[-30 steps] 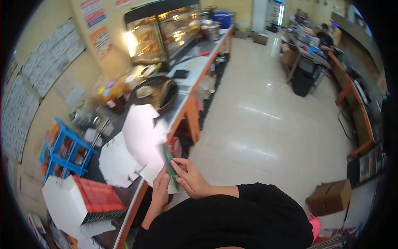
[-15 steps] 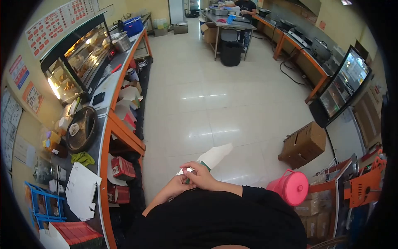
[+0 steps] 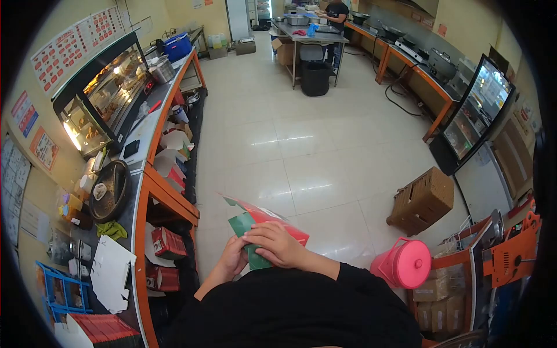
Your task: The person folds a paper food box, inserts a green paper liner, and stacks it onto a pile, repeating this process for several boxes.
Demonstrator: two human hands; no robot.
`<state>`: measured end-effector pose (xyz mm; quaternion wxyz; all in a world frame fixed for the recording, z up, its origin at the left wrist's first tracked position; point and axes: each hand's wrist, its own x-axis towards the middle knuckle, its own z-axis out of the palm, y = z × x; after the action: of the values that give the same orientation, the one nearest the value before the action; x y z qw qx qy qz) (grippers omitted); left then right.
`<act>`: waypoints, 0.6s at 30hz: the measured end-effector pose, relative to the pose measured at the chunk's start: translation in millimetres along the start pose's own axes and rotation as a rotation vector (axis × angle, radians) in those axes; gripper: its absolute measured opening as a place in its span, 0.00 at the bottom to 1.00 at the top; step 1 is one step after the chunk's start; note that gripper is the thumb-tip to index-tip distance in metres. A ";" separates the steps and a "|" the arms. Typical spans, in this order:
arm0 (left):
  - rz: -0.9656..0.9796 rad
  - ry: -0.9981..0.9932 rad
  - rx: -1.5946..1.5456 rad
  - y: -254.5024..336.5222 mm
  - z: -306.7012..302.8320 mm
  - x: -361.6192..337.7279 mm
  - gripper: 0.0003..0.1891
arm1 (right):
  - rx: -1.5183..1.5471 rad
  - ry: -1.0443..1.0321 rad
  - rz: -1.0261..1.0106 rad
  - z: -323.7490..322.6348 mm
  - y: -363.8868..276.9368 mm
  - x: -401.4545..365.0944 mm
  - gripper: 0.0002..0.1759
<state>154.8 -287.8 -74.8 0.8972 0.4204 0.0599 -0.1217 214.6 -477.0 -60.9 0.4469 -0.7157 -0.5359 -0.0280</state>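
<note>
Close to my body I hold a red and green printed cardboard carton (image 3: 297,233), partly folded, its green flap leaning out to the left. My left hand (image 3: 233,258) grips its near left edge, fingers curled. Across the near side lies my right hand (image 3: 278,246), its fingers bent over the green part and close to the left fingertips. Both hands cover part of the carton, so its lower side is hidden.
At left, a long orange-framed counter (image 3: 146,200) carries a lit food display case (image 3: 113,87), a round dark tray (image 3: 110,191) and white cardboard (image 3: 112,272). A pink bucket (image 3: 403,264) and brown crate (image 3: 420,200) stand right. Another person (image 3: 335,17) works at the far table.
The carton has turned over from its white side to its red and green printed side, and it looks more opened out. Both hands have shifted slightly, the left one moving left.
</note>
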 end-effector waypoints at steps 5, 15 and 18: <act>-0.047 0.117 -0.126 12.9 -3.2 -10.0 0.18 | -0.074 -0.043 -0.125 -13.0 -32.4 17.4 0.32; 0.147 0.116 -0.212 1.7 -11.2 -5.0 0.13 | 0.154 0.032 -0.164 -7.3 -17.2 13.6 0.29; 0.231 0.135 -0.161 11.0 9.6 -6.5 0.11 | 0.030 0.146 -0.103 -12.9 -23.3 19.4 0.25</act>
<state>151.6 -287.2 -59.2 0.9299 0.3584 0.0808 0.0159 210.0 -470.6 -28.9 0.4935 -0.6766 -0.5382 -0.0949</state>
